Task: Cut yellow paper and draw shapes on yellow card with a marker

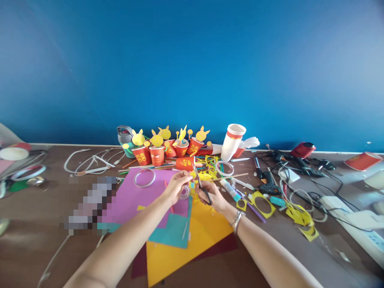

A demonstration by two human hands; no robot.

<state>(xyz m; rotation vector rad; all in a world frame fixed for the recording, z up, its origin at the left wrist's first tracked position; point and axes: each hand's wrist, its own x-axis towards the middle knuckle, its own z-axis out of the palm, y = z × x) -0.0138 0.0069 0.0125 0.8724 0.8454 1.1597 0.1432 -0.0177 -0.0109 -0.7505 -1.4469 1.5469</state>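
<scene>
My right hand (215, 197) is closed round the dark handles of a pair of scissors (197, 174), whose blades point up and away from me. Just left of the blades, my left hand (177, 185) pinches a small yellow paper piece (193, 175); its exact outline is too small to make out. Beyond both hands a red paper cup (183, 163) lies on its side. A small roll of tape (185, 193) sits between my hands. Beneath them are sheets of purple paper (129, 200), teal paper (172, 232) and orange paper (168, 264).
Several red cups (141, 156) with yellow animal-head cutouts stand near the blue wall. A stack of white cups (231, 144) leans to their right. Yellow paper scraps (255, 202), a glue gun (268, 185), cables and a power strip (357, 220) spread rightward. A white cable (96, 160) coils at left.
</scene>
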